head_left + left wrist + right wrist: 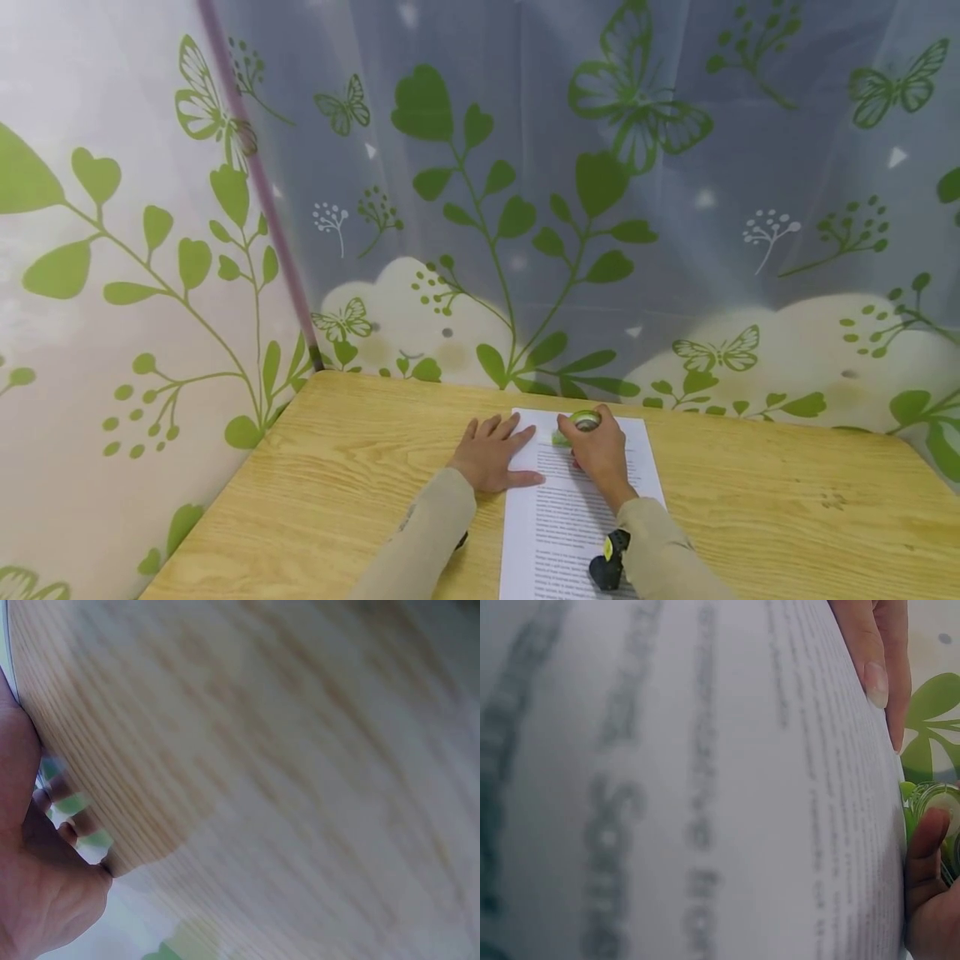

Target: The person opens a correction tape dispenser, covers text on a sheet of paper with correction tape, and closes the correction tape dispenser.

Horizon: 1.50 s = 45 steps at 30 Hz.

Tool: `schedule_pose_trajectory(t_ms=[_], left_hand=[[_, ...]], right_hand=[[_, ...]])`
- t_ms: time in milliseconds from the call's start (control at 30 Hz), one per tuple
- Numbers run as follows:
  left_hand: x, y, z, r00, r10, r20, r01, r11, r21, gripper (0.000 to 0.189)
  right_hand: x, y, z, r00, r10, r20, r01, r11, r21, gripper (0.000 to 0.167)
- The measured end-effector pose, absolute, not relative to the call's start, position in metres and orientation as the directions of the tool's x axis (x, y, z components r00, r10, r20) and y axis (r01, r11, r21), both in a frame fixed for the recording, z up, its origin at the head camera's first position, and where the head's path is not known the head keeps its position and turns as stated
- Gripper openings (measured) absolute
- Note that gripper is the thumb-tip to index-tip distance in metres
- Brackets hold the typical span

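A printed sheet of white paper [592,517] lies on the wooden table, with lines of text running down it. My left hand [491,454] rests flat at the sheet's upper left edge, fingers spread and thumb reaching onto the paper. Near the top of the sheet, my right hand [600,450] grips a small green tape dispenser [585,420], its round side upward and a pale green end toward the left. In the right wrist view, clear rings of the tape dispenser [934,796] show beyond the thumb, and the left fingers [876,684] point in from above.
The wood-grain table [787,500] extends to both sides of the sheet. Behind it hangs a curtain [517,208] printed with green leaves and butterflies, meeting the table's back edge. A black wrist camera [609,562] sits below the right sleeve, over the paper.
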<state>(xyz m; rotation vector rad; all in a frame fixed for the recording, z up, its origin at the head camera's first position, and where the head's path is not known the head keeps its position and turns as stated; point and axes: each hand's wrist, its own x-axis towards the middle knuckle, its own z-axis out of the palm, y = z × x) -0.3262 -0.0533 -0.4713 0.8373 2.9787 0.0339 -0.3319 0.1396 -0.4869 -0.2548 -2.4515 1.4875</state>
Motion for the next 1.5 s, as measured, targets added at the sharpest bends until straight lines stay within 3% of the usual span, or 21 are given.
schedule_pose_trajectory(t_ms=[1100, 1500], left_hand=[[-0.322, -0.053, -0.463, -0.843, 0.537, -0.031, 0.534, 0.842, 0.073, 0.076], [-0.330, -0.054, -0.476, -0.844, 0.534, -0.038, 0.533, 0.845, 0.034, 0.080]], right_hand=[[-0.327, 0.151, -0.485, -0.942, 0.299, 0.151, 0.004, 0.461, -0.887, 0.042], [-0.327, 0.160, -0.488, -0.946, 0.294, 0.134, 0.015, 0.454, -0.891, 0.043]])
